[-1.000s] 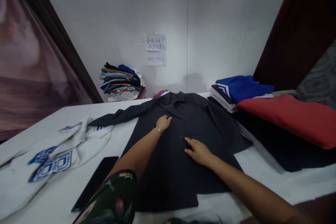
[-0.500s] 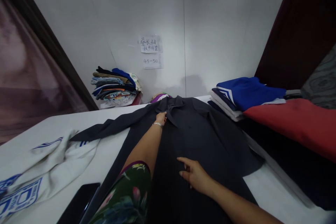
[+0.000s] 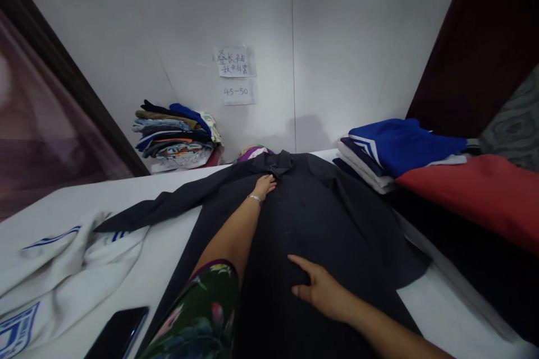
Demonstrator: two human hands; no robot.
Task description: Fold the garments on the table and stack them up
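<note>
A dark long-sleeved coat [image 3: 307, 219] lies spread front side up, its collar [image 3: 272, 162] at the far end and one sleeve [image 3: 162, 207] stretched out to the left. My left hand [image 3: 264, 186] reaches up the coat's front and rests just below the collar, fingers extended against the cloth. My right hand [image 3: 324, 289] is over the lower front, with index finger and thumb apart and nothing between them. Whether its fingertips touch the fabric I cannot tell.
A white garment with blue stripes [image 3: 63, 275] and a phone [image 3: 118, 334] lie on the white table [image 3: 168, 252] at left. Folded clothes [image 3: 177, 134] are piled at the back left. Blue [image 3: 404, 146] and red [image 3: 475, 190] garments are stacked at right. Paper notes [image 3: 236, 61] hang on the wall.
The collar flap that my left hand was pinching now lies down, and that hand's fingers have loosened and flattened beside it. My right hand stays almost in place. The view has shifted slightly.
</note>
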